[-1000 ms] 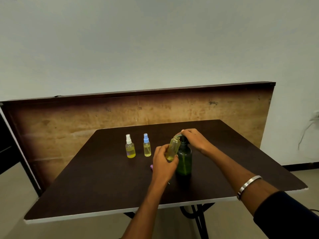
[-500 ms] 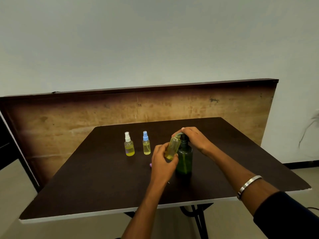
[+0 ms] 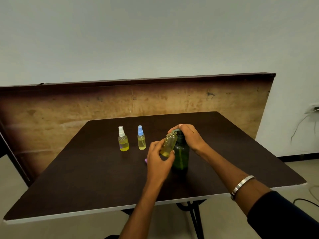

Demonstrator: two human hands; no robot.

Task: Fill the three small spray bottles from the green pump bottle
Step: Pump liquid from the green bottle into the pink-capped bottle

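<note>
Green pump bottle (image 3: pixel 181 152) stands mid-table; right hand (image 3: pixel 191 137) presses its pump head. Left hand (image 3: pixel 158 157) pinches an uncapped spray bottle (image 3: pixel 168 144), tilted, its mouth under the spout.

Left hand (image 3: pixel 158 159) grips uncapped bottle (image 3: pixel 168 144); right hand (image 3: pixel 189 136) atop pump bottle (image 3: pixel 181 155)
</note>
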